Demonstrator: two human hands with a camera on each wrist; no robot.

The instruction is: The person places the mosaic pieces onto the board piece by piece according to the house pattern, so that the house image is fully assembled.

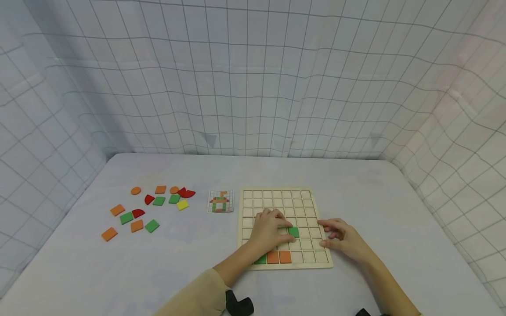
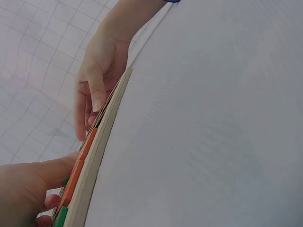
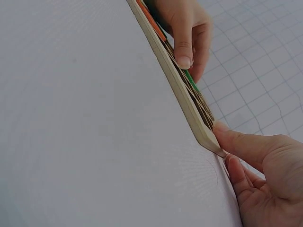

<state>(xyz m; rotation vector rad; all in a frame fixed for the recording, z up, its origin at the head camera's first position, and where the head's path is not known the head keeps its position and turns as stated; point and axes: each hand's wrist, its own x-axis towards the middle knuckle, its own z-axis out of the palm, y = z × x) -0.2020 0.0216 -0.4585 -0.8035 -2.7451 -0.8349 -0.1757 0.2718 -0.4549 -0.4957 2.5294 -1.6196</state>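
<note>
A pale wooden grid board (image 1: 332,265) lies on the table. Over its middle, my left hand (image 1: 265,232) has thumb and index fingertip at opposite edges of a green square tile (image 1: 294,231), pinching it in a cell. Along the front row sit two orange square tiles (image 1: 285,257) and a green one (image 1: 260,260), partly hidden by my left wrist. At the right edge of the board my right hand (image 1: 346,240) grips the rim. The right wrist view shows its thumb (image 3: 227,135) on top of the rim, the other fingers curled lower against the side.
Left of the board lies a small printed pattern card (image 1: 221,202). Farther left, loose pieces are scattered: orange squares (image 1: 136,226), orange discs (image 1: 135,191), green squares (image 1: 152,226), red wedges (image 1: 138,213) and a yellow square (image 1: 182,205). Grid-patterned white curtains (image 1: 253,96) surround the table.
</note>
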